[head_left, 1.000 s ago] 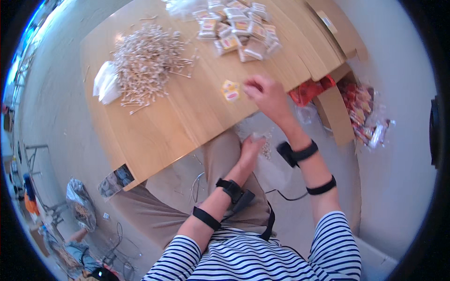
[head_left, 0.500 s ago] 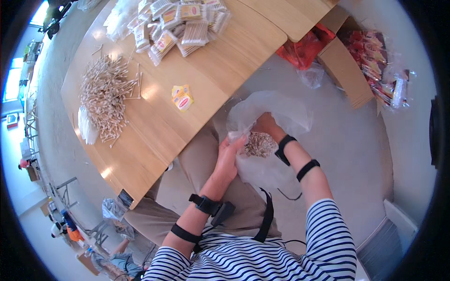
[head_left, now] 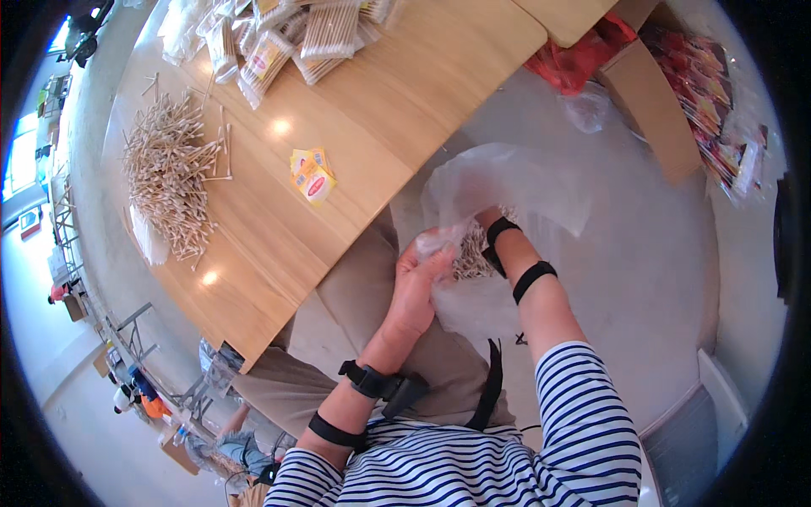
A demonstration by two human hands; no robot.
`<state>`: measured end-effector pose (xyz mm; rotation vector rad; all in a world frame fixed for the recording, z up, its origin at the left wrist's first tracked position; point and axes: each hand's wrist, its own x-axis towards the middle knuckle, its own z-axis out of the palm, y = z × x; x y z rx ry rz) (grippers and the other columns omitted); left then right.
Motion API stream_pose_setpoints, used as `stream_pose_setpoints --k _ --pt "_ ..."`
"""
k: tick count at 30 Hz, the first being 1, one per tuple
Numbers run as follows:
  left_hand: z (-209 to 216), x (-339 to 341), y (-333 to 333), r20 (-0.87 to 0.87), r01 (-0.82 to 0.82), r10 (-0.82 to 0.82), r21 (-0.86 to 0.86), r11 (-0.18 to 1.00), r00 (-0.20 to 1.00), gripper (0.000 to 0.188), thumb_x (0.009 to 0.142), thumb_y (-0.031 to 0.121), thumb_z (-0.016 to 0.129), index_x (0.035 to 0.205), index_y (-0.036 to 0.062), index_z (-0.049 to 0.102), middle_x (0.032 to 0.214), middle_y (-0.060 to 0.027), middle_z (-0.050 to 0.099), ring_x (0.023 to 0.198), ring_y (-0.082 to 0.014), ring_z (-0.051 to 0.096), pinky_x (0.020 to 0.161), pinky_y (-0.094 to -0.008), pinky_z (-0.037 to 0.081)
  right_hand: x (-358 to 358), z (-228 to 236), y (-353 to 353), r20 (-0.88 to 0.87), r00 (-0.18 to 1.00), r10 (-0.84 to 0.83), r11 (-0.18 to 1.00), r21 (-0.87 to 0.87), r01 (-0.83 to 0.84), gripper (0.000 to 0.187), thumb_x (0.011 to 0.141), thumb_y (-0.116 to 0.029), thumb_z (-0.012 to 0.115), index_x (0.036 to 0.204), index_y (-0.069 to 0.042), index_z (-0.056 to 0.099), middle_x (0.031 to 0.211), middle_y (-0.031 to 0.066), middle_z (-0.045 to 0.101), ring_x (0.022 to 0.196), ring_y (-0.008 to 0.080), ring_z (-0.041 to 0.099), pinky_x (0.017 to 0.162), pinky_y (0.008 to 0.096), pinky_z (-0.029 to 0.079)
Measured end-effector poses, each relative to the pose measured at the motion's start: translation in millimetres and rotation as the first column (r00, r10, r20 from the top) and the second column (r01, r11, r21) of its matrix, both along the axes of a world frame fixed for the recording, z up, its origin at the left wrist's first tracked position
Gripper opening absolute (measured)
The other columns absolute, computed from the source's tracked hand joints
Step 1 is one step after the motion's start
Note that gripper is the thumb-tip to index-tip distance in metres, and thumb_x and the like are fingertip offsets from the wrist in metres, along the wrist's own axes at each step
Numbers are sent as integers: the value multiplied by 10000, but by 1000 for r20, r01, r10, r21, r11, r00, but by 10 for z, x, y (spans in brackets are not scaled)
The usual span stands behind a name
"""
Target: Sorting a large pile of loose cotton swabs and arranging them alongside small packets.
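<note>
Beside the table, a big clear plastic bag (head_left: 549, 194) hangs open with loose cotton swabs (head_left: 470, 258) in it. My left hand (head_left: 414, 283) pinches the bag's near-left rim, its fingers closed on the crumpled film. Through the bag's mouth reaches my right hand (head_left: 480, 196); film covers it, it is smeared, and its fingers are hidden. On the table (head_left: 262, 245) lies a heap of loose cotton swabs (head_left: 173, 173). A few yellow printed cards (head_left: 312, 176) overlap to the right of that heap.
Filled packs of cotton swabs (head_left: 269, 57) pile up at the table's far side. White plastic sleeves (head_left: 149, 232) lie by the heap. Right of the table stand a red bag (head_left: 583, 59) and a cardboard box (head_left: 650, 106) beside red packages (head_left: 697, 93). A person (head_left: 245, 448) sits at lower left.
My right hand has gone farther into the bag, under the film, and the bag's far rim has spread outward. My left hand keeps its grip. The view has shifted slightly.
</note>
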<state>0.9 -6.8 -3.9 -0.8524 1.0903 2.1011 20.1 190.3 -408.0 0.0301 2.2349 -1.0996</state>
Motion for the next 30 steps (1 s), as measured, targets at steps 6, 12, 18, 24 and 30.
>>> stream_pose_setpoints --k 6,12,18,24,30 --pt "-72 -22 -11 -29 -27 26 -16 1000 999 278 960 133 652 1233 84 643 782 67 548 629 -59 476 563 -244 402 69 305 431 -300 953 -34 980 178 91 872 785 -457 703 1521 -91 413 1581 130 396 1486 319 296 1232 437 197" --pt "-153 -2 -103 -55 -40 32 -140 989 998 252 955 141 664 1202 90 668 838 76 578 674 -41 499 580 -231 408 148 1757 -62 -195 803 -563 809 -331 486 856 679 -391 839 1423 -86 546 1538 132 445 1451 304 333 1176 439 289" --pt "-138 -19 -37 -57 3 -7 -66 998 998 283 944 135 677 1224 100 666 922 66 640 714 -37 512 623 -223 424 82 2077 -26 90 996 -6 936 350 -26 815 688 -480 787 1364 -62 605 1420 196 551 1372 348 449 1177 437 287" --pt "-96 -46 84 -52 -34 28 -131 991 998 306 923 135 685 1225 90 678 948 74 653 776 -25 524 670 -210 414 -82 1954 -245 435 900 -28 990 139 -36 805 688 -548 757 1308 -46 649 1335 217 613 1311 390 510 1176 458 281" --pt "-129 -43 33 -81 -63 52 -142 988 995 297 926 121 682 1221 90 676 974 73 663 808 -26 537 700 -211 421 -109 1937 -584 247 968 -41 834 542 -103 729 665 -467 810 1258 -69 664 1271 210 659 1170 395 626 1010 475 481"
